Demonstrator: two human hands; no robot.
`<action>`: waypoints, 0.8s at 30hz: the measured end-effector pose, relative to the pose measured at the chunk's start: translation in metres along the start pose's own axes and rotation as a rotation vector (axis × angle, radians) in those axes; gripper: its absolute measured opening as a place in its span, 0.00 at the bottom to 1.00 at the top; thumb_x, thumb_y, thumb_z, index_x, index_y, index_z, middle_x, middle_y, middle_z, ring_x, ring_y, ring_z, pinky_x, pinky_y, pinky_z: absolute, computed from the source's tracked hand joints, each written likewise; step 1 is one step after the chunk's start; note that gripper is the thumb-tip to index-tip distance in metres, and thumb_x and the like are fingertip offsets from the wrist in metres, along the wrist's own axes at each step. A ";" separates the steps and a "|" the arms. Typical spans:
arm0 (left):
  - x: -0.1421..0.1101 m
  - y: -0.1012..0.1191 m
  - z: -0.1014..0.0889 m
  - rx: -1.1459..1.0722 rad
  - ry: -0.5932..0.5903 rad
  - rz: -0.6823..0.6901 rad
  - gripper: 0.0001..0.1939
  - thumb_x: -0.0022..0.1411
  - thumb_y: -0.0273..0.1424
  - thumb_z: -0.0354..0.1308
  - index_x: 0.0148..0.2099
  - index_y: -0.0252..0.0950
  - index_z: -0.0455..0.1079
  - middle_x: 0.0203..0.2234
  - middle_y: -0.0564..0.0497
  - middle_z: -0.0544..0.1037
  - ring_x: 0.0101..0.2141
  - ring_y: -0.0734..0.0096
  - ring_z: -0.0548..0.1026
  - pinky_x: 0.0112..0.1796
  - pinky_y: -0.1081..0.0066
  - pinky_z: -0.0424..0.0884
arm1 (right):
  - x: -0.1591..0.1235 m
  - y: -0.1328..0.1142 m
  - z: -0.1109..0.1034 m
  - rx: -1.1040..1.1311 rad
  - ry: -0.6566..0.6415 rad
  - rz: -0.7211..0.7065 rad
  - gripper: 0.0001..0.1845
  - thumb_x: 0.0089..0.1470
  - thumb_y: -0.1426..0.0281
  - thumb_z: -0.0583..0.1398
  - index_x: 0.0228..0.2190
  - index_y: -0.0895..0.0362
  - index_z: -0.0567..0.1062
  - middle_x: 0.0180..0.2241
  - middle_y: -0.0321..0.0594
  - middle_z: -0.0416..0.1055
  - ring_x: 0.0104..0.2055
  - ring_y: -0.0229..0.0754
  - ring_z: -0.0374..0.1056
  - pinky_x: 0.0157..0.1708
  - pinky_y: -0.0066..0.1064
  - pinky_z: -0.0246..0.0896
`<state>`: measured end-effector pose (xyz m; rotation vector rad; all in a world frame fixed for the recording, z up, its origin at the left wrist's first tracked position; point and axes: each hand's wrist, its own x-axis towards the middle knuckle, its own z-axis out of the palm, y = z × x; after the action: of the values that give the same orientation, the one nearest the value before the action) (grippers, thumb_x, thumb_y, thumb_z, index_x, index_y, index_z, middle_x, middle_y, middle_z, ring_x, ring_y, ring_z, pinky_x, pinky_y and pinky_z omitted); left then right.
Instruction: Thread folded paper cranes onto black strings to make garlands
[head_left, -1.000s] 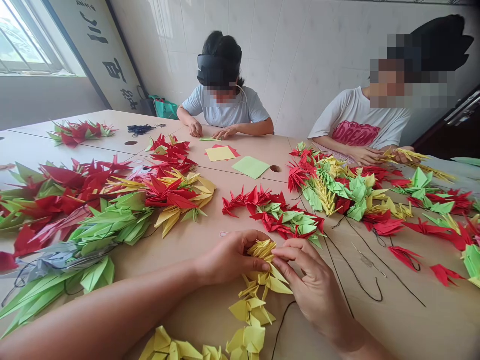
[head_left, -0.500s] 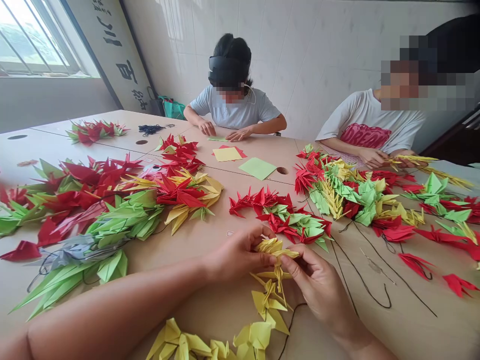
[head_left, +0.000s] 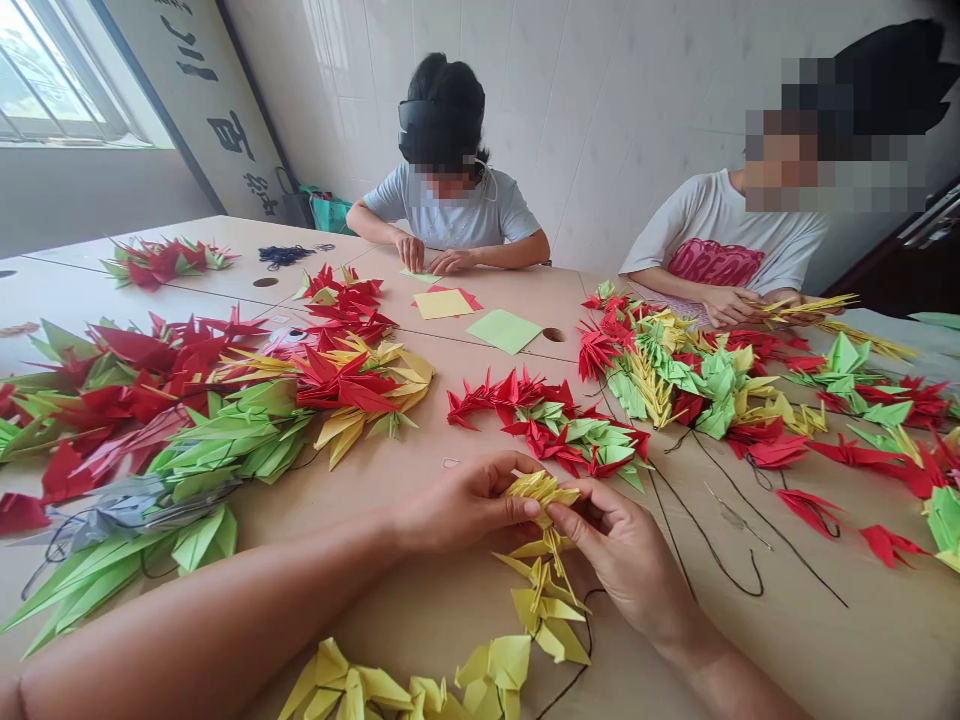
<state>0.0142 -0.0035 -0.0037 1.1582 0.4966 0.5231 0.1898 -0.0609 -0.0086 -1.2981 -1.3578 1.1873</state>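
Observation:
Between my two hands is a cluster of folded yellow paper, many thin pleats gathered together. My left hand pinches its left side between thumb and fingers. On its right side, my right hand grips it with the thumb pressed on top. Below the cluster hangs a string of yellow origami pieces, curving down to the bottom edge of the view toward more yellow folded pieces. A dark cord trails from this string beside my right wrist.
Left lies a heap of red and green origami strings. A red and green string sits just beyond my hands; mixed strings lie right, near loose cords. Across the table, one person folds green paper; another holds yellow strips.
The whole view has shifted slightly, so things on the table sit a little further left. Both hands keep hold of the yellow cluster, the right fingers closing slightly nearer the left.

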 end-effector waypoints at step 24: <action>0.001 -0.002 -0.001 0.032 0.066 -0.002 0.17 0.56 0.40 0.61 0.44 0.34 0.70 0.35 0.49 0.74 0.37 0.71 0.71 0.42 0.71 0.67 | 0.001 0.000 0.000 -0.026 0.005 0.035 0.14 0.52 0.59 0.61 0.31 0.57 0.73 0.28 0.38 0.73 0.32 0.41 0.69 0.33 0.30 0.67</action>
<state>0.0150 -0.0027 -0.0064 1.1738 0.5650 0.5546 0.1900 -0.0600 -0.0091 -1.3473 -1.3558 1.1936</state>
